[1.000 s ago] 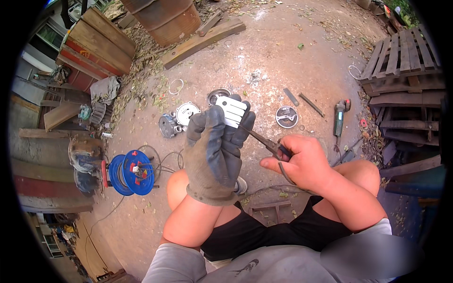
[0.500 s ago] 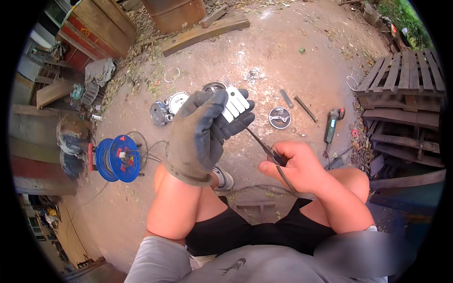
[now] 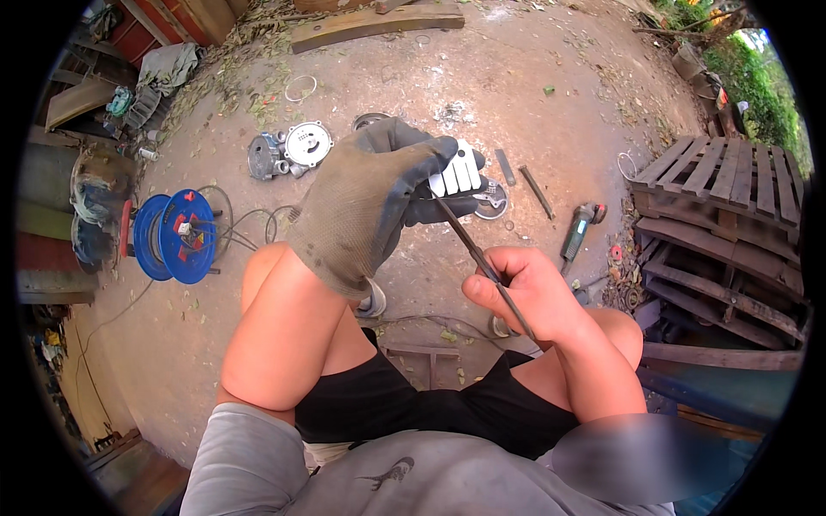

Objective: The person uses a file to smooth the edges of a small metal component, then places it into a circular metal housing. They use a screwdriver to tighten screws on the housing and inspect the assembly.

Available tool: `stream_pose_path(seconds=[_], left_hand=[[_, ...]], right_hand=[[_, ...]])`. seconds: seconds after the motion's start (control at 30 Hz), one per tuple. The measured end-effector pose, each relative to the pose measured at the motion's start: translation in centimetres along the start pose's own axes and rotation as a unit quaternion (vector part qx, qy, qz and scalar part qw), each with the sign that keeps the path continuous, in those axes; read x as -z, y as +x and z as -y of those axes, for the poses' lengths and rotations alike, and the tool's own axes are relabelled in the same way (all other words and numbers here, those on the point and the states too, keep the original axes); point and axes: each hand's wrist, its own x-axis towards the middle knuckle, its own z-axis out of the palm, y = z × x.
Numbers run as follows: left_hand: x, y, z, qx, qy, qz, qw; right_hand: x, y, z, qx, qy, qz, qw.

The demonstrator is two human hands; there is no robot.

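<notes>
Two hands meet over the person's bare knees, above a patch of packed dirt ground (image 3: 516, 95). The left hand (image 3: 366, 202), in a worn grey work glove, has its grip wrapped tight around a white ribbed metal piece (image 3: 456, 172), which sticks out past the gloved fingers at chest height, well above the ground. The bare right hand (image 3: 525, 297) is closed around the lower end of a thin dark rod-like tool (image 3: 469, 245); the tool slants up and to the left, and its tip meets the white piece at the edge of the glove. Open dirt lies ahead of the knees, ringed by clutter. To the left sits a blue cable reel (image 3: 168, 236) with its cord looping over the ground. Beyond the glove lie a round silver cover (image 3: 308, 142) and a grey cast housing (image 3: 262, 157), touching one another. To the right of the white piece a small round disc (image 3: 492, 199), two short dark bars (image 3: 523, 179) and a green angle grinder (image 3: 578, 230) rest near each other. Stacked wooden pallets (image 3: 723, 193) close off the right edge, and a long plank (image 3: 379, 24) marks the far edge. No readable label or sign shows on any of these.
</notes>
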Motion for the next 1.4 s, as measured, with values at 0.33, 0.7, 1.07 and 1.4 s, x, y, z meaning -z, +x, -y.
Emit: stream_pose_path(seconds=[0.33,0.7,1.07,1.4], left_hand=[[0.6,-0.3,0.1,-0.035,0.065,0.029,0.997],[0.5,-0.1,-1.4,-0.026,-0.018,-0.023,0.999],[0.4,0.1,-0.5,-0.025,0.007,-0.007,1.000],[0.4,0.0,-0.7,-0.020,-0.001,-0.012,1.000]], right_hand=[[-0.1,-0.1,0.5,-0.015,0.028,0.010,0.999],[0.5,-0.2,-0.2,0.005,0.029,-0.008,1.000],[0.8,-0.2,-0.4,0.003,0.035,-0.006,0.999],[0.9,-0.3,-0.4,0.007,0.029,-0.004,1.000]])
